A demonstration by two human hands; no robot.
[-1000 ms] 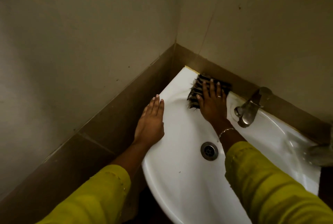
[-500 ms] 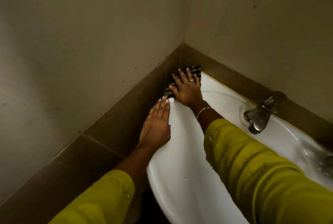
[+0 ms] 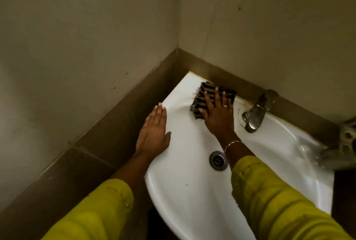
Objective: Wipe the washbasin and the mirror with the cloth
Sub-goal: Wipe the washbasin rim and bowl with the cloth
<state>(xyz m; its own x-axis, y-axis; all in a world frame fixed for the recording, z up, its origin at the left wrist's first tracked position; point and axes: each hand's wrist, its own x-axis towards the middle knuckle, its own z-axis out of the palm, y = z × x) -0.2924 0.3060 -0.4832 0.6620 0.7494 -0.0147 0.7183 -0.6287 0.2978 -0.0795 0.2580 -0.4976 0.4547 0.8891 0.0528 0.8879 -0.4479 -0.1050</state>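
Washbasin (image 3: 192,191) is white and tucked into a corner of beige walls (image 3: 77,37) with a brown tile band (image 3: 115,124). The striped cloth (image 3: 208,93) sits on its far rim, just left of the tap (image 3: 254,112). The right hand (image 3: 217,116) presses flat on the cloth, fingers spread. The left hand (image 3: 154,133) lies flat on the left rim, fingers straight.

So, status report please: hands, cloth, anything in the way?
Left hand flat on washbasin rim. Right hand pressing cloth on back ledge. Tap close beside it.
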